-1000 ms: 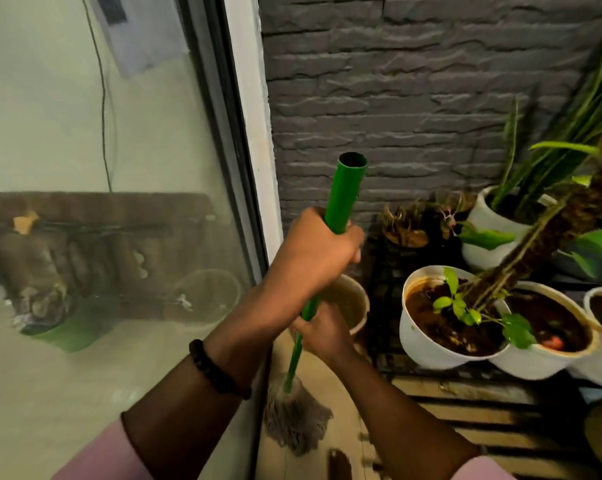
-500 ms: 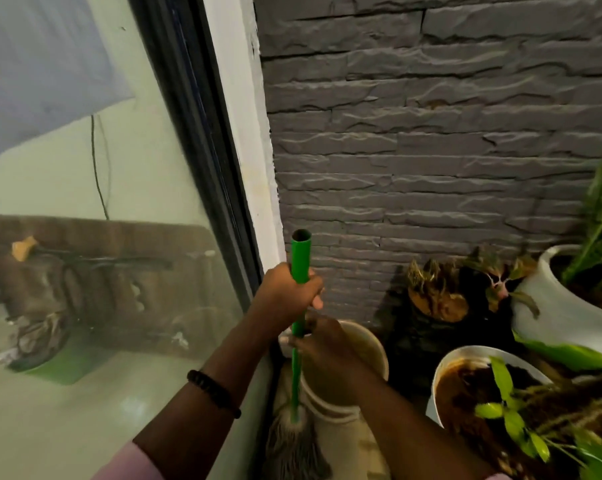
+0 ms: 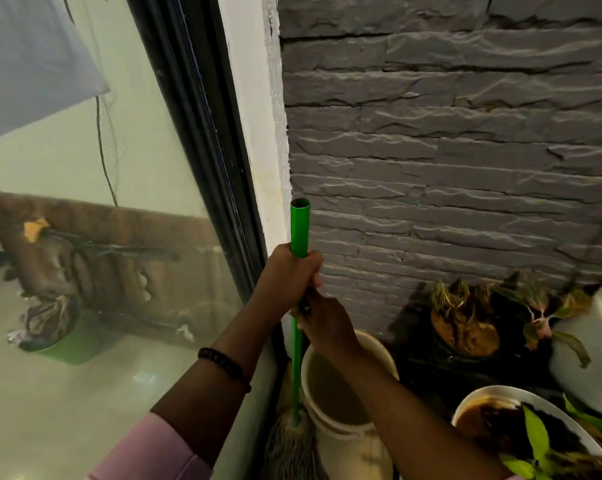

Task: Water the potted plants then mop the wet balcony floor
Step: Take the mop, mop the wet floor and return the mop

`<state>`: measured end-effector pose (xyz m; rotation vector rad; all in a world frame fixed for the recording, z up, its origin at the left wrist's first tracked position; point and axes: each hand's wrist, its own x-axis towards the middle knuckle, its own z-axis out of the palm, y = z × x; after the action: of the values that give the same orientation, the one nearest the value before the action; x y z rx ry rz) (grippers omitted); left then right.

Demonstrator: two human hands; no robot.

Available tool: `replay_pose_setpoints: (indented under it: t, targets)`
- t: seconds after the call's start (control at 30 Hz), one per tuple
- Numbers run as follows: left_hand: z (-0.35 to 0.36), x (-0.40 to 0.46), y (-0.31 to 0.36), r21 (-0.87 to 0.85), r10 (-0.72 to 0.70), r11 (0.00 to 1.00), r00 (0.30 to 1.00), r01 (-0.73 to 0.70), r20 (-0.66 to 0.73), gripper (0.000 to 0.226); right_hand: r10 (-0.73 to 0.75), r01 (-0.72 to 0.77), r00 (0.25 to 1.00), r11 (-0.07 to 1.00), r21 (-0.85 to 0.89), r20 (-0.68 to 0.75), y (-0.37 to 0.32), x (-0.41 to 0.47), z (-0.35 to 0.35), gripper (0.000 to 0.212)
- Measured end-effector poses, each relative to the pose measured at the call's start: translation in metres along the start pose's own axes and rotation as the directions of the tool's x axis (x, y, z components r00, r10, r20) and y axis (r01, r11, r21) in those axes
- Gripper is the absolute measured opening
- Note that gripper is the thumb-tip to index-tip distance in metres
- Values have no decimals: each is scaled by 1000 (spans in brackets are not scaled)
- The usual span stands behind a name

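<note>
Fingers (image 3: 315, 271) of both hands still around the upright mop handle (image 3: 299, 230).

A bright green mop handle (image 3: 299, 233) is seen above a grey-beige string mop head (image 3: 290, 445). A cream bucket (image 3: 344, 431) is flanked by white plant pots (image 3: 590, 362). The wall (image 3: 448, 140) is clad in grey ridged stone; a black beaded bracelet (image 3: 225, 365) and pink sleeve (image 3: 157, 452) are shown.

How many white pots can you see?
2: one pot at the right edge by the wall, one pot at the bottom right with wet soil. More may be hidden outside the view.
</note>
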<state>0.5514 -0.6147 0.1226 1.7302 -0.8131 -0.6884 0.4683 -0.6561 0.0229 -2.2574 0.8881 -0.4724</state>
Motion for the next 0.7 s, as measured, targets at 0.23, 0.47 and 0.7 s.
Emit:
replay_pose_setpoints:
  t: [0.23,0.47,0.7]
  targets:
    - [-8,36,3,51,-32,998,999,33,-27,19,48,-50,998,998,43,39,-5,33,3,42]
    - [-29,78,4,260,-4,964,986,47,-164,24,65,-63,996,998,-20,65,-25,79,10,37]
    - [-39,94,-12,463,237,883,927,-80,-291,30,76,-74,995,997,-26,63,-32,117,27,24]
